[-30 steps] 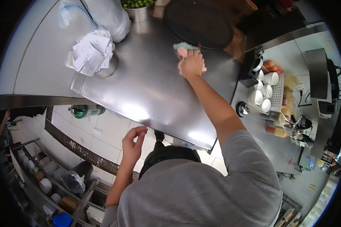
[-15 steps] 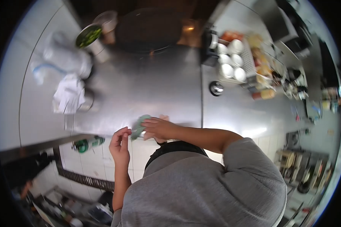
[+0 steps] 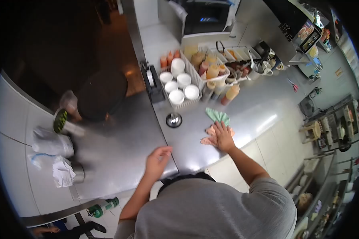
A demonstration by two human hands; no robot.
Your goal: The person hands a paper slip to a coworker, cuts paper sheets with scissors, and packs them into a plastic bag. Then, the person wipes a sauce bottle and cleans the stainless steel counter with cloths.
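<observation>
My right hand (image 3: pixel 224 138) presses down on two crumpled cleaning cloths on the steel counter (image 3: pixel 251 107). The green cloth (image 3: pixel 217 115) spreads out beyond my fingertips, and the pink cloth (image 3: pixel 210 140) lies under my palm and fingers. My left hand (image 3: pixel 158 161) hovers near the counter seam, its fingers loosely bent and apart, with nothing in it. Ahead of it stands a shiny metal call bell (image 3: pixel 174 120).
White cups (image 3: pixel 176 96) fill a basket beyond the bell. Sauce bottles (image 3: pixel 213 71) crowd another basket, and one bottle (image 3: pixel 230 94) stands in front. A black tape dispenser (image 3: pixel 152 81) is left of the cups. White-wrapped containers (image 3: pixel 64 171) stand far left; a person's leg (image 3: pixel 83 228) shows below.
The view has turned to the right. My right hand has moved with the cloths from the left counter section to the right one, away from my left hand.
</observation>
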